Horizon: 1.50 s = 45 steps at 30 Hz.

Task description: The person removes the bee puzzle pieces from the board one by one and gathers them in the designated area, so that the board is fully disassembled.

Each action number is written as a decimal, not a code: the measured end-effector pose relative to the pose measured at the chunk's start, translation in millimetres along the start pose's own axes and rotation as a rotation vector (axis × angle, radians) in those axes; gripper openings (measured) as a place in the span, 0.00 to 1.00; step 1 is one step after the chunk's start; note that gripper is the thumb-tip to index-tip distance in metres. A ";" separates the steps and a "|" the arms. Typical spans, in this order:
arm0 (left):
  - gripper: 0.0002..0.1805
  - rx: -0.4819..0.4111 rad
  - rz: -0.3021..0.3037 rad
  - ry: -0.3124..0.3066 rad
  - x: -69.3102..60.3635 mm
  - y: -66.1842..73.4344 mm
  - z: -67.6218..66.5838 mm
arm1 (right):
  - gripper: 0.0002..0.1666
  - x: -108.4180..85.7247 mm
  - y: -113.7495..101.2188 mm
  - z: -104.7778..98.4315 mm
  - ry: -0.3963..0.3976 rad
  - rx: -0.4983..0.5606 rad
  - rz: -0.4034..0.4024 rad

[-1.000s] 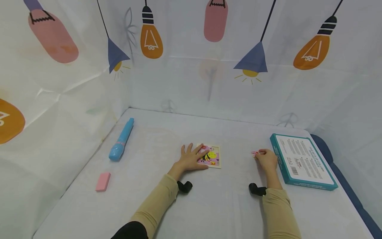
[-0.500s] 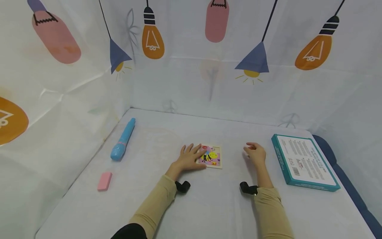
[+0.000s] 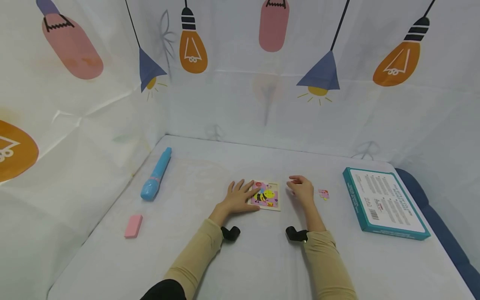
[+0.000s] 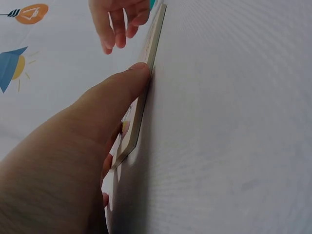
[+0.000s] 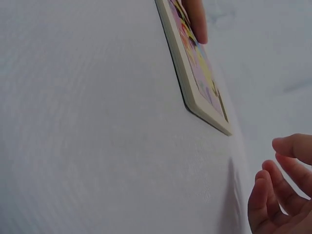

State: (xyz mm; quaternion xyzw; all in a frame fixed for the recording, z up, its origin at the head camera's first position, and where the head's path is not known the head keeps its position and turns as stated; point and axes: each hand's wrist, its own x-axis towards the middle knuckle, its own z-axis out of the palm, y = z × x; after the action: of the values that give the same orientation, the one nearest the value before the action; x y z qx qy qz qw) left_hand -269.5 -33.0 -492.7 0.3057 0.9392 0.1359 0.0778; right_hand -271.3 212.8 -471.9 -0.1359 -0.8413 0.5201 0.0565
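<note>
A small jigsaw puzzle (image 3: 269, 195) with a yellow-and-black bee picture lies in a pale frame near the table's middle. My left hand (image 3: 235, 200) rests on its left side with fingers spread; in the left wrist view the thumb (image 4: 131, 80) lies along the frame's edge. To the right of the puzzle hovers my right hand (image 3: 303, 192), fingers loosely bent. Nothing shows between its fingertips (image 5: 279, 145) in the right wrist view. A pink puzzle piece (image 3: 323, 194) lies on the table just right of that hand.
At the right stands a flat teal-and-white box (image 3: 386, 202). A blue microphone-shaped object (image 3: 156, 175) and a pink block (image 3: 133, 226) lie at the left. Printed sheeting (image 3: 232, 104) rises behind the white table (image 3: 255, 258).
My right hand has left the pink piece at its fingertips on the table and moved left toward the puzzle, uncovering the piece. My left hand stays on the puzzle.
</note>
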 end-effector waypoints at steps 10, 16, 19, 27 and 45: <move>0.40 0.020 -0.012 0.002 1.9 -0.2 1.2 | 0.18 -6.2 -9.9 26.5 -0.080 -0.087 -0.026; 0.40 0.024 -0.010 0.000 1.0 -0.1 0.9 | 0.16 -9.2 -13.0 39.1 -0.131 -0.162 -0.046; 0.41 0.026 -0.011 -0.003 0.7 0.0 1.0 | 0.16 -7.8 -10.9 42.8 -0.143 -0.254 -0.086; 0.46 0.015 -0.030 0.012 0.6 -0.1 1.9 | 0.19 -11.7 -12.7 45.3 -0.141 -0.378 -0.164; 0.46 -0.001 -0.039 0.004 -0.2 1.7 -1.0 | 0.14 -10.2 -12.1 46.4 -0.175 -0.312 -0.171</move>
State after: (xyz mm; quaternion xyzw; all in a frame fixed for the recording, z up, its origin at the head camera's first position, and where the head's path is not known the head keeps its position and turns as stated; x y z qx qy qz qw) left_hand -268.7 -32.0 -491.2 0.2872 0.9450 0.1355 0.0787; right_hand -274.5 164.7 -481.6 -0.0254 -0.9219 0.3865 0.0052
